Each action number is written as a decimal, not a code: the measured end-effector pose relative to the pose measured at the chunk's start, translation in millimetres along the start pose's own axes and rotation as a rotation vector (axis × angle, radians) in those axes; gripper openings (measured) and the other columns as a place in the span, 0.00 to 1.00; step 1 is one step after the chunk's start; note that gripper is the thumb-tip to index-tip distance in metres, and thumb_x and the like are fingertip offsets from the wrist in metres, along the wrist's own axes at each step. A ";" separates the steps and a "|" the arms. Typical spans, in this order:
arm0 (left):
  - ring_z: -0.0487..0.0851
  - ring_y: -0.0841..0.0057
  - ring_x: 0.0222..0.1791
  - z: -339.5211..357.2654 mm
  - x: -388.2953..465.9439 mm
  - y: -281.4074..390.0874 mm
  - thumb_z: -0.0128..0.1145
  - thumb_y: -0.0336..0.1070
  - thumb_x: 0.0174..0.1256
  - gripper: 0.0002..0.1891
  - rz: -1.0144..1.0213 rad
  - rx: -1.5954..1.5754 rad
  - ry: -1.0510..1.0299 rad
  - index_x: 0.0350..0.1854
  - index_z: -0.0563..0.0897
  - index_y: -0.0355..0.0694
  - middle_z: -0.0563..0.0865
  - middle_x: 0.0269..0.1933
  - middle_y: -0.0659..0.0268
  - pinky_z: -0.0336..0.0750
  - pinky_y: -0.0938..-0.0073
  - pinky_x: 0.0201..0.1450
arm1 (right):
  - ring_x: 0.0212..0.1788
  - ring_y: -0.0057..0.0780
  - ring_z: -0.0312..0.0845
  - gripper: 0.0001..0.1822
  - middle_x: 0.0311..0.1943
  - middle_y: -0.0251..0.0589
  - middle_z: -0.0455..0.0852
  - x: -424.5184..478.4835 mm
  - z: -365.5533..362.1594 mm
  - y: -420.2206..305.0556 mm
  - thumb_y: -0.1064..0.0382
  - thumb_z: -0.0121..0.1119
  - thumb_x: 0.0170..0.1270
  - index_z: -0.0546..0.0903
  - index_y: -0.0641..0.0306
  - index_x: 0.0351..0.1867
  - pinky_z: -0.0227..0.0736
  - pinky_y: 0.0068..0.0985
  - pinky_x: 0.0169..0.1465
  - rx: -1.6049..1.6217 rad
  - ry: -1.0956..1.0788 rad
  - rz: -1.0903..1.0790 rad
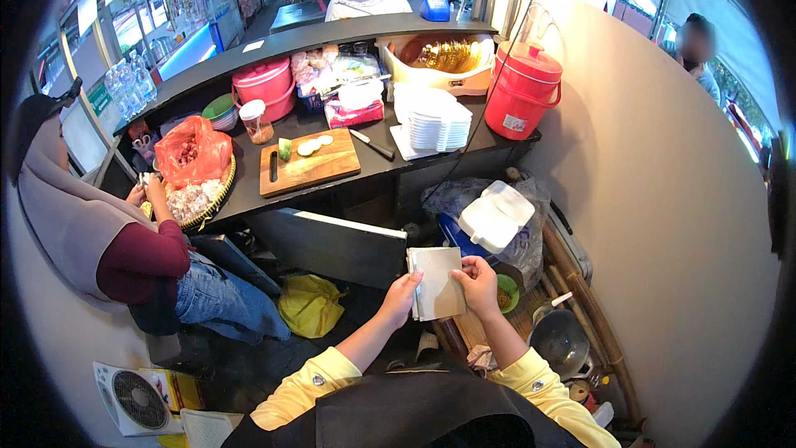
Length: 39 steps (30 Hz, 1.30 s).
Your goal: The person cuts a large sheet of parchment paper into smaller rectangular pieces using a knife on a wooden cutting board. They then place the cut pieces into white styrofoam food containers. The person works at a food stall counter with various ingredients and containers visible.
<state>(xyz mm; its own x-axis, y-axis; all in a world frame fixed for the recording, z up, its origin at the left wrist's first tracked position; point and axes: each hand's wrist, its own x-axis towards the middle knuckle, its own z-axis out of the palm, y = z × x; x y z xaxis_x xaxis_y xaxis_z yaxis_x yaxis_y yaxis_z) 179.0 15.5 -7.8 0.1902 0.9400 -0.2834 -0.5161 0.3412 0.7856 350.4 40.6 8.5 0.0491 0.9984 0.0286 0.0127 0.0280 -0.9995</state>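
Note:
Between my hands is a stack of small greyish-white paper or card sheets (pixel 438 286), held upright in front of my body. My left hand (pixel 401 298) grips its left edge, thumb on the front. On the right edge, my right hand (pixel 477 286) pinches the stack with thumb and fingers. Beyond it, an open white foam food box (pixel 496 216) rests on plastic bags. On the dark counter lie a wooden cutting board (pixel 317 173) with cucumber pieces (pixel 308 147), a knife (pixel 373 145) and a stack of white foam boxes (pixel 435 121).
A co-worker (pixel 143 249) at the left handles something beside a woven tray (pixel 214 211) of peeled garlic or shallots. Red lidded buckets (pixel 522 96) stand on the counter. A wok (pixel 559 342) and bamboo poles (pixel 581 286) are low at the right, a box fan (pixel 138 399) low at the left.

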 end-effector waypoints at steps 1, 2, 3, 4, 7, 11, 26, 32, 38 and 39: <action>0.78 0.76 0.48 1.4 -1.5 0.4 0.48 0.45 0.69 0.19 0.011 0.003 -0.020 0.50 0.74 0.33 0.81 0.48 0.61 0.70 0.74 0.53 | 0.29 0.15 0.74 0.09 0.27 0.33 0.80 -1.3 -0.4 -2.6 0.75 0.60 0.54 0.75 0.68 0.36 0.70 0.14 0.35 -0.041 -0.003 -0.027; 0.78 0.76 0.48 3.1 -1.5 1.2 0.48 0.45 0.69 0.19 0.022 0.005 -0.040 0.51 0.74 0.33 0.81 0.48 0.60 0.70 0.74 0.53 | 0.28 0.15 0.74 0.08 0.27 0.33 0.80 -0.8 -1.8 -5.4 0.75 0.60 0.55 0.74 0.67 0.35 0.70 0.14 0.35 -0.082 -0.006 -0.053; 0.78 0.76 0.48 4.5 -2.9 0.1 0.48 0.45 0.69 0.19 0.008 0.001 -0.045 0.50 0.74 0.33 0.81 0.48 0.60 0.70 0.74 0.53 | 0.28 0.14 0.73 0.07 0.26 0.32 0.80 0.6 -5.9 -1.0 0.75 0.60 0.55 0.73 0.66 0.33 0.69 0.14 0.34 -0.073 -0.015 -0.040; 0.78 0.76 0.48 6.3 -1.8 0.9 0.47 0.45 0.70 0.19 -0.002 -0.006 -0.050 0.50 0.74 0.33 0.81 0.48 0.61 0.70 0.74 0.53 | 0.27 0.14 0.72 0.07 0.25 0.31 0.79 1.4 -10.2 0.7 0.74 0.61 0.54 0.74 0.66 0.32 0.69 0.15 0.34 -0.065 -0.026 -0.029; 0.80 0.75 0.45 14.4 1.3 -2.8 0.46 0.44 0.70 0.17 0.037 -0.032 -0.036 0.49 0.74 0.35 0.81 0.46 0.61 0.73 0.72 0.51 | 0.26 0.13 0.68 0.07 0.23 0.28 0.76 0.8 -22.1 -7.4 0.71 0.63 0.53 0.75 0.65 0.29 0.65 0.15 0.31 -0.095 -0.035 -0.020; 0.82 0.71 0.42 23.2 18.3 -2.1 0.47 0.42 0.69 0.15 0.065 -0.068 -0.012 0.48 0.75 0.36 0.82 0.44 0.60 0.76 0.66 0.49 | 0.25 0.12 0.65 0.07 0.23 0.25 0.75 25.7 -55.0 0.1 0.70 0.65 0.53 0.77 0.65 0.28 0.62 0.14 0.30 -0.117 0.123 -0.147; 0.81 0.68 0.45 46.2 140.0 -12.1 0.44 0.37 0.69 0.14 -0.087 -0.058 0.186 0.50 0.73 0.32 0.81 0.46 0.57 0.75 0.66 0.50 | 0.46 0.26 0.74 0.10 0.41 0.42 0.77 145.1 -166.9 -27.5 0.84 0.48 0.53 0.75 0.68 0.33 0.68 0.23 0.54 0.299 -0.038 -0.332; 0.81 0.70 0.45 46.8 158.7 -21.0 0.45 0.37 0.69 0.15 -0.079 -0.085 0.260 0.49 0.74 0.32 0.81 0.46 0.58 0.74 0.70 0.50 | 0.47 0.25 0.75 0.13 0.42 0.39 0.77 180.4 -179.9 -12.8 0.86 0.46 0.53 0.75 0.69 0.35 0.69 0.22 0.54 0.291 -0.006 -0.218; 0.82 0.68 0.44 34.5 179.9 -33.5 0.46 0.39 0.68 0.16 -0.071 -0.031 0.256 0.51 0.73 0.32 0.82 0.45 0.57 0.76 0.67 0.49 | 0.45 0.23 0.76 0.12 0.42 0.38 0.78 201.2 -198.4 9.9 0.84 0.50 0.54 0.77 0.71 0.38 0.70 0.21 0.52 0.171 0.043 -0.207; 0.82 0.68 0.44 33.6 184.6 -33.9 0.46 0.39 0.68 0.16 -0.086 -0.017 0.257 0.51 0.73 0.32 0.82 0.45 0.57 0.76 0.67 0.49 | 0.45 0.23 0.76 0.11 0.41 0.38 0.78 200.3 -200.5 14.6 0.83 0.52 0.55 0.77 0.71 0.38 0.71 0.20 0.51 0.152 0.051 -0.202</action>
<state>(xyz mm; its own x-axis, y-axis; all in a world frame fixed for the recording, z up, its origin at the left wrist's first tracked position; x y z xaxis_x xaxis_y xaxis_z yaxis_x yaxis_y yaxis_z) 259.7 177.3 -68.2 0.0171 0.8768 -0.4805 -0.5213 0.4179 0.7440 560.8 231.1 1.9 0.1113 0.9681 0.2246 -0.1227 0.2376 -0.9636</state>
